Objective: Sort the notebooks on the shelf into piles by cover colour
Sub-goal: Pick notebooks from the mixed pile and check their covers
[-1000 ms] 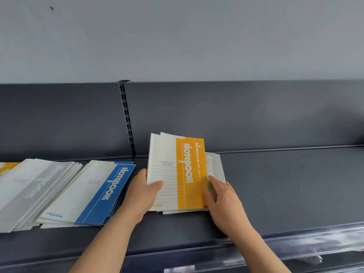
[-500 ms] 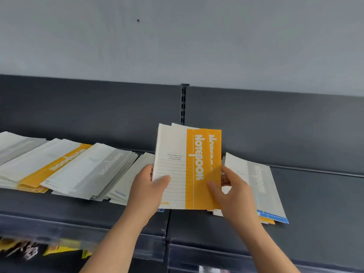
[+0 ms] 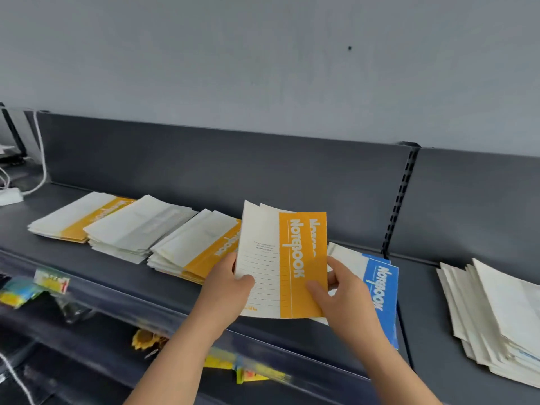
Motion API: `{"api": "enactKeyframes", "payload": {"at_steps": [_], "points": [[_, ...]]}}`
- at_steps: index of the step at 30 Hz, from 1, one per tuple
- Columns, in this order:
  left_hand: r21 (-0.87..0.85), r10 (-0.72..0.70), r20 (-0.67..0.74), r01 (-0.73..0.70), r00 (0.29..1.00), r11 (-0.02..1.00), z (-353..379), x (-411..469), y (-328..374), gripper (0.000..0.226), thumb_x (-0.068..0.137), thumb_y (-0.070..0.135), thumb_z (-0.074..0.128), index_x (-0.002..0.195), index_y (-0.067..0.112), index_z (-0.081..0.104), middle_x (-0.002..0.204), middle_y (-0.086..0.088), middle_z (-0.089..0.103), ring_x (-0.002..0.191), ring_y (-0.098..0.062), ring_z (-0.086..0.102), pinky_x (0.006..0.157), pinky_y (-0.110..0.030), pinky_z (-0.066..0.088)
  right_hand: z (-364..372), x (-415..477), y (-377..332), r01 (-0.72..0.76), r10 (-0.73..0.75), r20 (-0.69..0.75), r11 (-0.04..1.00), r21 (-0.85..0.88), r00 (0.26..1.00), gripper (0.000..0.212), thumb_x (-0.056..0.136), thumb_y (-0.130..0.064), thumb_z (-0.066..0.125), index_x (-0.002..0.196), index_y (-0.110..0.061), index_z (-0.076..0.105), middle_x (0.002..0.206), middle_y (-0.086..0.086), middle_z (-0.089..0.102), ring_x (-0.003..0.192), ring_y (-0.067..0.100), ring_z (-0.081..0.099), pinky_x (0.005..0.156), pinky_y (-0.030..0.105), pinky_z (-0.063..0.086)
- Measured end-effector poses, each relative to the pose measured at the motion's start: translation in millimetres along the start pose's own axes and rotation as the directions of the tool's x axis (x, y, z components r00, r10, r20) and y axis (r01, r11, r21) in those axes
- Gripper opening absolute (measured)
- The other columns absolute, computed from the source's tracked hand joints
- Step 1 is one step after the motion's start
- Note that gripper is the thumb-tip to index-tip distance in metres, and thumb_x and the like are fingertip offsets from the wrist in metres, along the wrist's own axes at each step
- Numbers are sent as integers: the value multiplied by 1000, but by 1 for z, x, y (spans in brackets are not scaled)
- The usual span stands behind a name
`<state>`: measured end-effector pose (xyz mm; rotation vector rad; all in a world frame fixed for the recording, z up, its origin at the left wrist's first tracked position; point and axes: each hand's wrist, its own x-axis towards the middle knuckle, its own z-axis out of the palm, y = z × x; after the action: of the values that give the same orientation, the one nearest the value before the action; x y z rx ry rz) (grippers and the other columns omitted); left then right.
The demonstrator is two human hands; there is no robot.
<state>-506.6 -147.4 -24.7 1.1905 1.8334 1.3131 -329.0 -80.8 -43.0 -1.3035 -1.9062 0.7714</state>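
I hold a small stack of orange-and-white notebooks (image 3: 289, 258) upright above the dark shelf (image 3: 122, 276). My left hand (image 3: 225, 290) grips its lower left edge and my right hand (image 3: 342, 296) grips its lower right edge. Behind my right hand lies a blue-covered pile (image 3: 382, 290). Left of the held stack sits an orange-covered pile (image 3: 198, 252), then a grey-and-white pile (image 3: 137, 226), then another orange pile (image 3: 79, 217) at the far left. A fanned pale pile (image 3: 496, 314) lies at the right.
A slotted upright (image 3: 400, 200) divides the shelf's back panel. White cables and a power strip (image 3: 11, 197) lie at the far left. Blurred colourful items (image 3: 251, 372) hang on the lower shelf below the clear front rail.
The view has swung left along the shelf. Both hands carried the orange stack leftward, past the blue pile, until it stands beside the orange-covered pile.
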Motion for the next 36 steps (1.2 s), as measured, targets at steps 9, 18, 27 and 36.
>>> {"api": "enactKeyframes", "payload": {"at_steps": [9, 18, 27, 36], "points": [[88, 52, -24, -50, 998, 995, -109, 35, -40, 34, 94, 5, 49, 108, 33, 61, 104, 18, 64, 86, 5, 58, 51, -3, 44, 96, 20, -66, -20, 20, 27, 1000, -4, 999, 50, 89, -41, 57, 135, -26, 42, 91, -14, 57, 80, 7, 58, 65, 17, 47], [145, 62, -98, -47, 993, 988, -142, 74, -64, 29, 95, 11, 50, 116, 28, 61, 119, 8, 65, 103, -10, 60, 53, -8, 49, 141, 52, -92, -28, 30, 46, 998, -52, 998, 46, 90, -43, 56, 132, -28, 43, 98, -13, 57, 84, 7, 57, 72, 20, 48], [131, 78, -226, -49, 971, 990, -184, 108, -83, 31, 96, 8, 47, 108, 32, 60, 114, 11, 64, 102, -8, 58, 53, -8, 47, 192, 94, -122, 62, -53, 106, 995, -84, 993, 52, 91, -43, 54, 138, -27, 38, 104, -13, 60, 80, 4, 55, 68, 15, 45], [114, 115, -319, -82, 941, 990, -271, 145, -108, 40, 92, -2, 43, 103, 32, 61, 100, 16, 64, 89, -1, 59, 54, -1, 44, 274, 132, -182, 170, -162, 141, 984, -46, 977, 33, 91, -39, 55, 122, -30, 50, 95, -17, 60, 84, 7, 60, 76, 25, 52]]}}
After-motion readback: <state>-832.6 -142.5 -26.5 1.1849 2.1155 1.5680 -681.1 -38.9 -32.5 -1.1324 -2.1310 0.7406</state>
